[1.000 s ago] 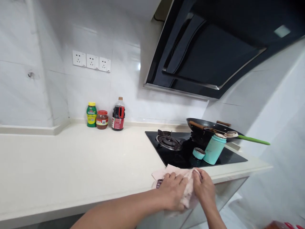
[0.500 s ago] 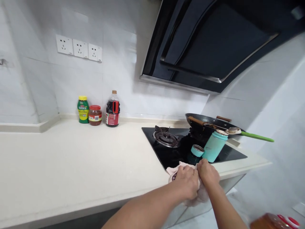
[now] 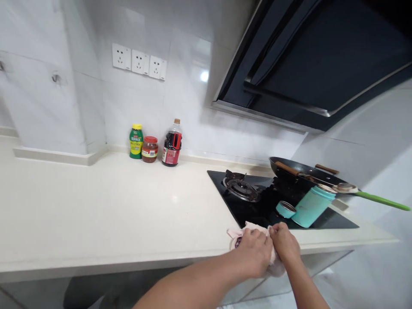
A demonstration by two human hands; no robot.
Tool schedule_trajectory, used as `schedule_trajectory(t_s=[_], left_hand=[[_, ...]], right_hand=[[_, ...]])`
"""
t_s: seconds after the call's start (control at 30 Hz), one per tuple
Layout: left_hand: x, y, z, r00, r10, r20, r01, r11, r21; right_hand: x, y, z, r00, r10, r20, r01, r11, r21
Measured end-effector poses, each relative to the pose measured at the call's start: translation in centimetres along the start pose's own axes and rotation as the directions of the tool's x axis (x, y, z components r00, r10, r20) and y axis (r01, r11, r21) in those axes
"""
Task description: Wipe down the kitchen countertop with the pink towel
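Observation:
A pale pink cloth (image 3: 255, 227) with a small dark purple patch lies over the counter's front edge, its lower part hanging down. My left hand (image 3: 258, 253) presses on it with curled fingers and grips the fabric. Close beside it, my right hand (image 3: 284, 242) pinches the cloth's right side between thumb and fingers. Just beyond my hands, a turquoise bottle (image 3: 313, 208) stands on the cooktop, tilted in this view. Its turquoise cap (image 3: 286, 209) sits to the left of it. Much of the cloth is hidden under my hands.
The black gas cooktop (image 3: 254, 212) carries a wok (image 3: 309, 171) and a green-handled utensil (image 3: 383, 200). A green bottle (image 3: 136, 141), a red-lidded jar (image 3: 149, 149) and a dark sauce bottle (image 3: 171, 143) line the wall. A range hood (image 3: 289, 64) overhangs the stove.
My view has turned left, so the scene sits farther right, and a red-lidded container at the lower right has left the picture. Both hands remain on the cloth at the counter edge.

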State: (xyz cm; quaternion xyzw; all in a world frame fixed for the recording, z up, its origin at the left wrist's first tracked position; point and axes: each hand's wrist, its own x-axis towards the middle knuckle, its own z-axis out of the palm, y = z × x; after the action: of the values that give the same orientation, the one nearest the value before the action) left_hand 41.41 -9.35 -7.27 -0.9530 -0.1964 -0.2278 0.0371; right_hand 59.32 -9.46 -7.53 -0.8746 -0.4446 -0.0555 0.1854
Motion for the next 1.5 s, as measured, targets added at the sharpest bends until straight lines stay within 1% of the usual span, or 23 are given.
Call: schedule_trajectory(t_s=[0.27, 0.4, 0.47, 0.57, 0.73, 0.87, 0.97, 1.1, 1.2, 1.27, 1.3, 1.33, 1.4, 1.43, 1.47, 1.5], left_hand=[[-8.1, -2.3, -5.4, 0.998, -0.028, -0.051, 0.031, 0.998, 0.052], [-12.9, -3.5, -7.7, 0.993, -0.061, -0.097, 0.07, 0.994, 0.088], [-15.4, -4.3, -8.9, 0.991, -0.101, -0.089, 0.109, 0.99, 0.093], [-19.3, -5.6, -11.0, 0.986, -0.158, -0.051, 0.163, 0.982, 0.093], [-26.5, -7.8, -14.5, 0.962, -0.271, -0.018, 0.271, 0.955, 0.117], [-32.8, -9.6, -17.0, 0.935, -0.351, -0.048, 0.354, 0.922, 0.158], [-37.5, -11.4, -18.9, 0.922, -0.372, -0.105, 0.385, 0.908, 0.164], [-43.3, -14.1, -21.2, 0.909, -0.354, -0.22, 0.397, 0.895, 0.202], [-47.0, -15.7, -22.8, 0.894, -0.344, -0.288, 0.419, 0.869, 0.263], [-49.4, -16.6, -23.9, 0.88, -0.368, -0.301, 0.452, 0.843, 0.29], [-50.5, -17.0, -24.5, 0.868, -0.396, -0.299, 0.479, 0.827, 0.295], [-51.6, -17.4, -25.3, 0.851, -0.438, -0.29, 0.514, 0.807, 0.29], [-53.5, -18.2, -26.8, 0.797, -0.545, -0.261, 0.601, 0.758, 0.252], [-54.3, -18.6, -27.7, 0.765, -0.596, -0.244, 0.642, 0.736, 0.215], [-54.9, -18.9, -28.5, 0.734, -0.641, -0.225, 0.677, 0.718, 0.164], [-55.3, -19.2, -29.3, 0.706, -0.678, -0.204, 0.705, 0.702, 0.103]], right_hand=[[-5.7, -7.0, -0.1, 0.998, -0.059, 0.021, 0.059, 0.998, 0.009], [-9.0, -11.5, -0.2, 0.988, -0.149, 0.03, 0.148, 0.989, 0.028], [-10.8, -14.1, -0.2, 0.977, -0.213, 0.029, 0.212, 0.976, 0.041], [-13.7, -18.2, -0.1, 0.945, -0.327, 0.021, 0.325, 0.943, 0.07], [-19.2, -25.6, 0.1, 0.871, -0.491, 0.0, 0.487, 0.864, 0.126], [-23.8, -31.7, 0.1, 0.805, -0.593, -0.014, 0.587, 0.792, 0.166], [-27.2, -36.0, -0.2, 0.745, -0.666, -0.02, 0.655, 0.726, 0.21], [-31.4, -41.1, -0.6, 0.634, -0.773, -0.026, 0.739, 0.596, 0.315], [-34.0, -44.1, -0.7, 0.559, -0.828, -0.04, 0.758, 0.492, 0.428], [-35.2, -45.4, -0.9, 0.508, -0.86, -0.049, 0.755, 0.417, 0.507], [-35.5, -45.8, -1.0, 0.469, -0.881, -0.055, 0.752, 0.366, 0.548], [-35.7, -45.9, -1.3, 0.417, -0.906, -0.065, 0.749, 0.302, 0.59], [-35.0, -45.2, -1.9, 0.292, -0.951, -0.102, 0.727, 0.151, 0.669], [-34.2, -44.4, -2.2, 0.242, -0.962, -0.129, 0.708, 0.084, 0.701], [-33.0, -43.3, -2.5, 0.218, -0.963, -0.159, 0.688, 0.036, 0.725], [-31.5, -42.0, -2.7, 0.225, -0.956, -0.188, 0.672, 0.013, 0.74]])
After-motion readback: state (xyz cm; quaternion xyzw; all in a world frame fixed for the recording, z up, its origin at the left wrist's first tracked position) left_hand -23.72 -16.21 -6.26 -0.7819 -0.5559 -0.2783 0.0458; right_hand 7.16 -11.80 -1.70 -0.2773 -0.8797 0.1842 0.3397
